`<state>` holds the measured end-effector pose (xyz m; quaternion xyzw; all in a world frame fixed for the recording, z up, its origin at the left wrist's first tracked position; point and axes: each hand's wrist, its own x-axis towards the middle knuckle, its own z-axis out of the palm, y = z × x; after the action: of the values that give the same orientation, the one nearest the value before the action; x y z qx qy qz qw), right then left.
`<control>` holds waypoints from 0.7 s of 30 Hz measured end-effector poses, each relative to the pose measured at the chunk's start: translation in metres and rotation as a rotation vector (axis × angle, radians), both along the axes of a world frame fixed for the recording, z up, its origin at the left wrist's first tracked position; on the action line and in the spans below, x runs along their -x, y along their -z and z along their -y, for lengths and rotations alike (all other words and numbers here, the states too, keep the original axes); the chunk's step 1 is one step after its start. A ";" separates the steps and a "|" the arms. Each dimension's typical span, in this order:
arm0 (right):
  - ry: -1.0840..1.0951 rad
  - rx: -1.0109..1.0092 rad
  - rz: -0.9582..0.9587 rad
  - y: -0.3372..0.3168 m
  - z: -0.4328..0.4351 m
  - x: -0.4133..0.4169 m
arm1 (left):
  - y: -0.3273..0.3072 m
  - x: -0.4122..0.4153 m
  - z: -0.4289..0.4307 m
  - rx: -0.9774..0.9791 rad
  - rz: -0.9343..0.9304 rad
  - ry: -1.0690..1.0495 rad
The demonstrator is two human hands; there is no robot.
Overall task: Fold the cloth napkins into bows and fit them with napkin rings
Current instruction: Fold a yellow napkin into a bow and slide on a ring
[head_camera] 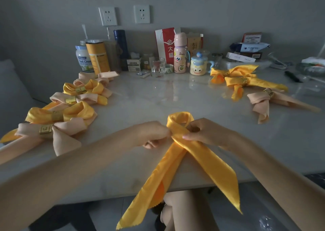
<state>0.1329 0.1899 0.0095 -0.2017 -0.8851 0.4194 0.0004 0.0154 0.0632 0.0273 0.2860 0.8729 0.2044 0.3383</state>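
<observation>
Yellow satin napkin [181, 162] looped btwn both hands, left hand [154, 134] & right hand [202, 130] pinching its crossing, tails over table [158, 97] edge

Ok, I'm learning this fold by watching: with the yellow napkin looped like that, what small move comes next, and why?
Probably slide a ring onto the crossing. The yellow napkin forms a loop with two tails hanging over the table edge. Both the left hand and right hand pinch that crossing, and no ring shows there, unlike the finished bows at left with gold rings.
</observation>
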 end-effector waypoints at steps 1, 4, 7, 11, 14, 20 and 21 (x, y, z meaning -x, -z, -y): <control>0.009 -0.008 -0.013 0.000 0.001 0.000 | 0.002 -0.003 0.006 0.038 -0.025 0.046; 0.030 -0.038 -0.047 0.004 0.002 0.004 | 0.005 -0.016 0.007 0.034 -0.158 0.166; 0.063 -0.050 -0.086 0.007 0.006 0.006 | 0.003 -0.023 0.000 0.018 -0.226 0.204; 0.169 0.159 -0.175 0.011 0.007 0.001 | 0.001 -0.017 -0.004 -0.050 -0.185 0.121; 0.224 0.254 -0.191 0.011 0.006 -0.001 | 0.003 -0.016 -0.003 -0.230 0.055 -0.063; 0.247 0.275 -0.236 0.015 0.005 -0.003 | 0.008 -0.016 0.003 -0.327 0.642 -0.229; 0.260 0.297 -0.249 0.015 0.005 -0.004 | 0.007 -0.015 0.005 -0.301 0.657 -0.203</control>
<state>0.1368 0.1848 -0.0059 -0.2586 -0.7732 0.5632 0.1340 0.0304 0.0582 0.0202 0.1637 0.7021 0.4438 0.5323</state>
